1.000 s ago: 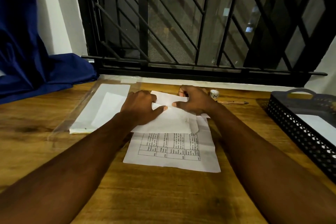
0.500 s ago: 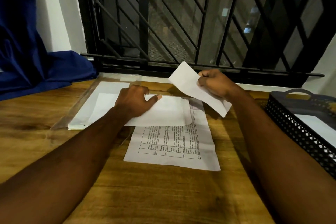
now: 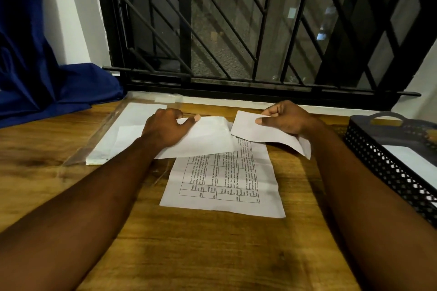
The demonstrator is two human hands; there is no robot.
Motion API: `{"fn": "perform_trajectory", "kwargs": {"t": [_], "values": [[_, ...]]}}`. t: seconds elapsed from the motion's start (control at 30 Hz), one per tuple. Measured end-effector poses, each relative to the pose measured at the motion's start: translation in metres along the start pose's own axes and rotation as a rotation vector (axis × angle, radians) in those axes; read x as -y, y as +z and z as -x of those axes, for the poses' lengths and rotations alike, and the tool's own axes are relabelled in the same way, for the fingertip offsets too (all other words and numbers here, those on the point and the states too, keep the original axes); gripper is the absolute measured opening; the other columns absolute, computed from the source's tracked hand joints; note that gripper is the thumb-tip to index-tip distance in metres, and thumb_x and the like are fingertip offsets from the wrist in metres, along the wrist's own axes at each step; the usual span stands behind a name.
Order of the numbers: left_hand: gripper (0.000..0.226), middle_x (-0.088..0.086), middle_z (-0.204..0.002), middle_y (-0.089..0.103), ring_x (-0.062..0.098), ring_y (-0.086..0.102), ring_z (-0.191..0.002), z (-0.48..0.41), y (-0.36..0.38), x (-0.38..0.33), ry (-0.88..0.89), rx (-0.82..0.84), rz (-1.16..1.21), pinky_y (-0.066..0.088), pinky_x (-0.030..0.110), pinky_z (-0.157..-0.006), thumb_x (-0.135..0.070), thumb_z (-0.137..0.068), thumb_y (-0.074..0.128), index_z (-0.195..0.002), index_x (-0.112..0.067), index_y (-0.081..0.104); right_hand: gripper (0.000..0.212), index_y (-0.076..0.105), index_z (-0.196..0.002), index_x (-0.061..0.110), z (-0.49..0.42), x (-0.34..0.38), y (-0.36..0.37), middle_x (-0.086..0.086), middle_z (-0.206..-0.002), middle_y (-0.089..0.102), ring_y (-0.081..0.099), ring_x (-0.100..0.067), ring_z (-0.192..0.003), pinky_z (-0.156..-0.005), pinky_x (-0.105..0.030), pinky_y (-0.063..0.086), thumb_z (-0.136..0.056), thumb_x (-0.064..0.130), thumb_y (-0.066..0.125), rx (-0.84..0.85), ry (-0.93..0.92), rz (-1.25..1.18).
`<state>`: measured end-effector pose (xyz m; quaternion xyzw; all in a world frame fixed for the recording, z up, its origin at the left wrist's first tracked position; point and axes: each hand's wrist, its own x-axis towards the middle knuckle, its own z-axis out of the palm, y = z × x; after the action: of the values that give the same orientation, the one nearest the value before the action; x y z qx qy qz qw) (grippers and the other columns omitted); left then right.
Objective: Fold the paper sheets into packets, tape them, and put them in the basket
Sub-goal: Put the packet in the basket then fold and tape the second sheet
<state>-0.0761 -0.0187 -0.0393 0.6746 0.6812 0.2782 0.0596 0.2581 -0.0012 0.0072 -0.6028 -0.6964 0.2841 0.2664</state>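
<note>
Right hand [image 3: 286,118] pinches a folded packet [image 3: 257,132] between closed fingers [image 3: 266,121] over the desk [image 3: 212,255], left hand [image 3: 165,129] grips a loose sheet [image 3: 208,140]; keep the packet's creases tight and aligned before taping.

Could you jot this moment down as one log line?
left hand: holds blank sheet | right hand: pinches folded paper | printed sheet: flat on table | basket: right, untouched
</note>
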Motion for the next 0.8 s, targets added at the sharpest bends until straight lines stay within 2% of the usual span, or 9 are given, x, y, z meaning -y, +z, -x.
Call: {"fn": "perform_trajectory", "kwargs": {"t": [0.07,0.17,0.23,0.37,0.47,0.6,0.7,0.8], "values": [[0.088,0.011,-0.139,0.064,0.033,0.055,-0.129,-0.001,0.001,0.001,-0.010,-0.004,0.013,0.047,0.044,-0.103,-0.085,-0.087,0.040,-0.137,-0.017,0.066,0.025,0.081,-0.109,0.019,0.001,0.002,0.002,0.004,-0.088,0.082,0.079,-0.013,-0.080,-0.062,-0.023,0.059,-0.089,0.035,0.084,0.015,-0.014,-0.007],[0.089,0.011,-0.137,0.065,0.032,0.057,-0.126,0.000,0.002,0.002,-0.009,-0.008,0.030,0.049,0.044,-0.101,-0.087,-0.086,0.039,-0.136,-0.018,0.066,0.022,0.083,-0.105,0.021,0.002,0.003,0.003,0.004,-0.090,0.082,0.079,-0.019,-0.085,-0.077,-0.035,0.063,-0.089,0.036,0.084,0.023,-0.009,-0.040],[0.087,0.010,-0.133,0.067,0.032,0.060,-0.122,0.000,0.001,0.002,0.020,-0.014,0.000,0.050,0.044,-0.100,-0.086,-0.087,0.039,-0.134,-0.018,0.067,0.022,0.084,-0.104,0.023,0.001,0.003,0.002,0.005,-0.093,0.082,0.079,-0.020,-0.087,-0.082,-0.039,0.064,-0.088,0.039,0.084,0.024,0.014,-0.048],[0.060,0.003,-0.117,0.070,0.029,0.061,-0.115,-0.001,-0.002,-0.005,0.159,0.062,-0.134,0.042,0.049,-0.102,-0.077,-0.092,0.045,-0.117,-0.027,0.066,0.024,0.083,-0.109,0.022,-0.003,0.001,0.003,0.001,-0.099,0.083,0.079,-0.024,-0.094,-0.089,-0.043,0.063,-0.089,0.036,0.084,0.077,0.068,-0.082],[0.047,-0.001,-0.114,0.069,0.025,0.057,-0.116,-0.001,0.002,-0.015,0.224,0.137,-0.111,0.033,0.049,-0.106,-0.072,-0.094,0.049,-0.109,-0.029,0.060,0.021,0.083,-0.104,0.018,-0.006,-0.001,0.007,-0.002,-0.099,0.082,0.077,-0.022,-0.094,-0.084,-0.036,0.063,-0.088,0.030,0.084,0.097,0.117,-0.090],[0.038,0.002,-0.123,0.068,0.025,0.057,-0.116,0.004,0.010,-0.026,0.276,0.173,-0.055,0.033,0.045,-0.107,-0.058,-0.101,0.050,-0.119,-0.027,0.062,0.018,0.082,-0.103,0.015,-0.007,-0.003,0.012,-0.003,-0.097,0.082,0.077,-0.023,-0.095,-0.081,-0.033,0.061,-0.088,0.025,0.085,0.116,0.153,-0.133],[0.029,0.004,-0.123,0.068,0.026,0.058,-0.115,0.001,0.014,-0.024,0.310,0.156,-0.015,0.038,0.041,-0.101,-0.043,-0.106,0.050,-0.121,-0.023,0.064,0.018,0.083,-0.103,0.018,-0.009,-0.003,0.009,-0.003,-0.096,0.083,0.078,-0.025,-0.093,-0.082,-0.036,0.062,-0.089,0.029,0.084,0.085,0.133,-0.165],[0.023,0.005,-0.109,0.068,0.022,0.058,-0.099,-0.003,0.017,-0.022,0.315,0.122,0.056,0.042,0.036,-0.088,-0.031,-0.107,0.049,-0.117,-0.018,0.065,0.021,0.082,-0.109,0.018,-0.009,-0.002,0.005,-0.004,-0.100,0.083,0.079,-0.027,-0.095,-0.085,-0.038,0.063,-0.092,0.028,0.081,0.069,0.114,-0.240]]}}
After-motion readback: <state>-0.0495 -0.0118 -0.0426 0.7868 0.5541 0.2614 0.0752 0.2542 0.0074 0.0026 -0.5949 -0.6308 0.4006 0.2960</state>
